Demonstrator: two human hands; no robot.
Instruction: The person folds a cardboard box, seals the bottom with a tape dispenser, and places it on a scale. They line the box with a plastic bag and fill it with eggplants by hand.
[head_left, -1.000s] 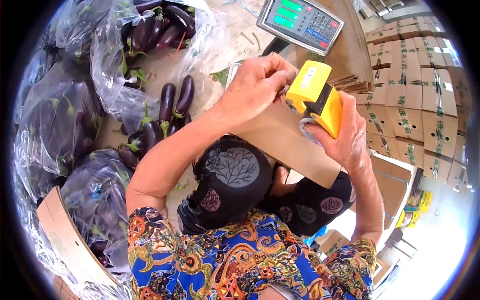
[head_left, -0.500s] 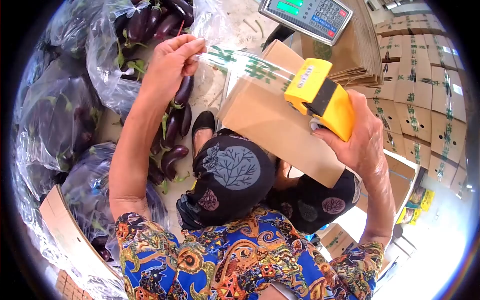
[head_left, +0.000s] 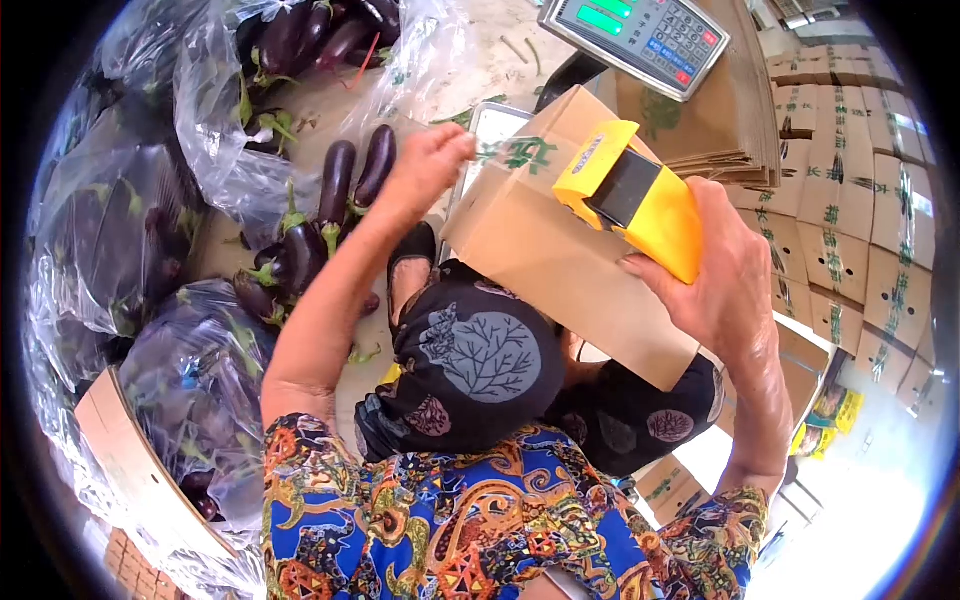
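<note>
Atop the brown cardboard box, right hand clamps a yellow plastic tape dispenser; left hand pinches green-printed clear tape past the box's left corner; sealing seemingly underway; next, the strip needs pressing down.

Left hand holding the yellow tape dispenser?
No, the right hand grips the yellow tape dispenser against the cardboard box, while the left hand is at the box's far edge.

The person wears a short-sleeved blouse in a busy paisley print of blue, orange, yellow and red. Black trousers carry grey discs with branching tree motifs, above a black shoe. The forearms, left hand and right hand are bare.
</note>
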